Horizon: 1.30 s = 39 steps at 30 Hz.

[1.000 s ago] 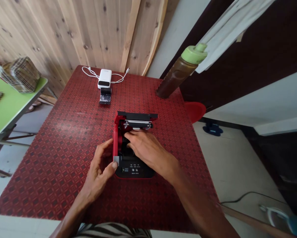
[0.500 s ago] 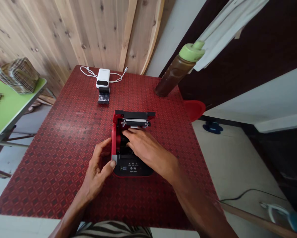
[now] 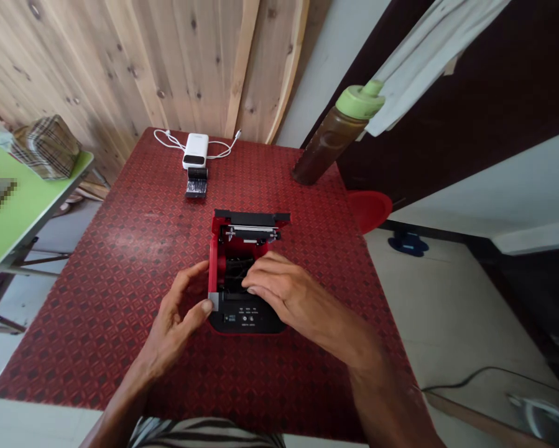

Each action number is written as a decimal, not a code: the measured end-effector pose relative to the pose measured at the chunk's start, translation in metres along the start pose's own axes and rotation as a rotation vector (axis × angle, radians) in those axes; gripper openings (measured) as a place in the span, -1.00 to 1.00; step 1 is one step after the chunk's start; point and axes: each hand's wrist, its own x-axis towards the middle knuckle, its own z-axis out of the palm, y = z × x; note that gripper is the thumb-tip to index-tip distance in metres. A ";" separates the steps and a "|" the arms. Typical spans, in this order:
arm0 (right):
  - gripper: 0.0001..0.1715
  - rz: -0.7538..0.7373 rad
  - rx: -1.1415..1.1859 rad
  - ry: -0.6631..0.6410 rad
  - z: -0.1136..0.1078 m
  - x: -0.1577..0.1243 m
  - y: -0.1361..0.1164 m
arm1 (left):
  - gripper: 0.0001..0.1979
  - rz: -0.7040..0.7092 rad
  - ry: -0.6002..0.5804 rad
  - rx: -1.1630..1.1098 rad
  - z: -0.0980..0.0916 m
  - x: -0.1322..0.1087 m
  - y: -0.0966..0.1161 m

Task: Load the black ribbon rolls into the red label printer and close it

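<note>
A red and black label printer (image 3: 242, 316) stands on the table with its lid raised, showing a roller and a metal bar inside the lid. My left hand (image 3: 179, 317) holds the printer's left side, thumb on the grey front corner and fingers along the red wall. Over the right part of the open compartment is my right hand (image 3: 288, 286), its fingers bent together in a pinch near the front edge. Whatever lies between those fingertips is hidden. Dark parts show inside the compartment.
The red patterned table (image 3: 120, 298) carries a white power bank (image 3: 196, 149) with a cable, a small black roll (image 3: 196, 182) and a brown bottle (image 3: 328, 146) with a green lid. A red stool (image 3: 370, 208) is beyond the right edge. A green table (image 3: 22, 205) with a plaid bag (image 3: 50, 146) stands left.
My right hand has moved from the back of the compartment toward its front right, uncovering more of the inside. My left hand stays at the printer's side.
</note>
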 end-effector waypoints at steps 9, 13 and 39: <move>-0.74 -0.086 -0.118 0.306 0.014 -0.017 -0.010 | -0.49 0.294 0.230 0.155 -0.005 0.071 0.034; -0.73 -0.091 -0.254 0.445 0.025 -0.030 -0.021 | -0.61 0.317 0.186 0.129 0.012 0.092 0.049; -0.70 0.001 -0.269 0.588 0.054 -0.043 -0.027 | -0.35 -0.034 0.108 -0.038 0.020 0.024 0.007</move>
